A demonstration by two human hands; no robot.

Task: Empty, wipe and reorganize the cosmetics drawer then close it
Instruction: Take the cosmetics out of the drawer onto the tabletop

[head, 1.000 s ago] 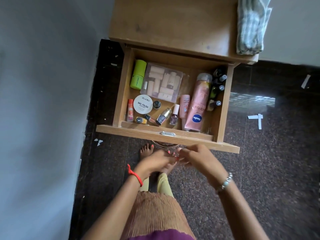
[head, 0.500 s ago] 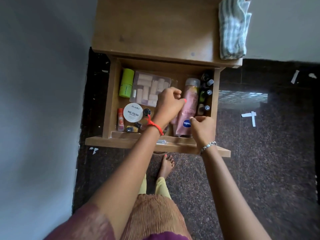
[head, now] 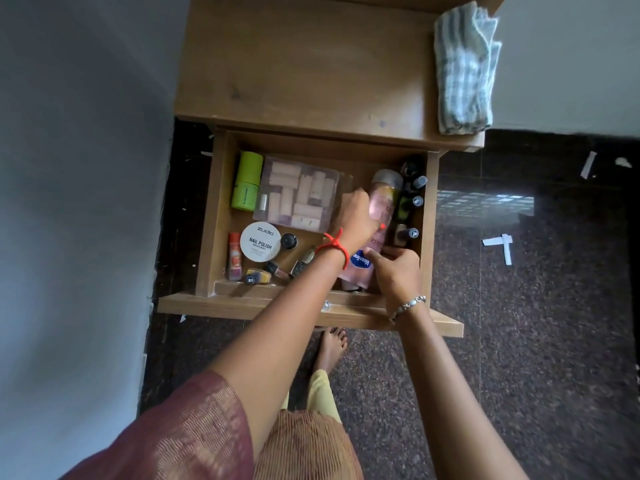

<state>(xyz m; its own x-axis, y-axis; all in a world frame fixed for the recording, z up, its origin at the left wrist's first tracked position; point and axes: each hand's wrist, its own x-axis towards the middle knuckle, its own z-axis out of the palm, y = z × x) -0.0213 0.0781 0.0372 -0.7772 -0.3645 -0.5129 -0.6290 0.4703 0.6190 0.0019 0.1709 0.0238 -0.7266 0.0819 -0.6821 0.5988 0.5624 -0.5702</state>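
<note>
The wooden drawer [head: 242, 303] stands pulled out, full of cosmetics. A pink Vaseline lotion bottle [head: 382, 199] lies lengthwise at its right. My left hand [head: 356, 220] is curled against the bottle's left side with the thumb on it; what the fingers hold is hidden. My right hand [head: 394, 268] grips the bottle's near end by the blue label. A green tube [head: 246, 180], a clear box of beige sticks [head: 298, 192], a white nail polish tub [head: 260, 241] and small nail polish bottles [head: 273, 270] lie to the left.
Dark small bottles [head: 412, 202] line the drawer's right wall. A folded checked cloth [head: 464, 71] lies on the cabinet top [head: 304, 64] at its right end. A grey wall runs along the left. My foot [head: 332, 348] is under the drawer front; paper scraps [head: 498, 242] dot the dark floor.
Both hands have risen from below the drawer front into the drawer. The left hand has settled beside the pink bottle and the right has closed on the bottle's near end.
</note>
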